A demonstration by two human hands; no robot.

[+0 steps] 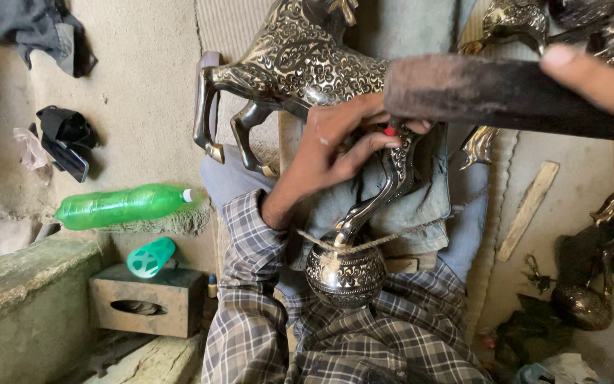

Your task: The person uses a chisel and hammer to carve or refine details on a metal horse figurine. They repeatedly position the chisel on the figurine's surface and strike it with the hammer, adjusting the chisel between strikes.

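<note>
An engraved metal horse figure [300,60] lies across my lap, its front leg on an engraved metal ball [345,276]. My left hand [335,146] rests on the horse near its chest and pinches a small red-tipped tool [390,131] against the metal. My right hand [605,92] grips the dark handle of a hammer [477,89], held just above the small tool. A cord [406,231] runs across the horse's leg over a blue cloth [421,203].
A green plastic bottle [119,206] lies on the floor at left, above a wooden block [147,299] with a teal cup [151,257]. A phone [65,158] and dark cloth lie further left. More metal figures [598,284] stand at right, beside a wooden stick [529,210].
</note>
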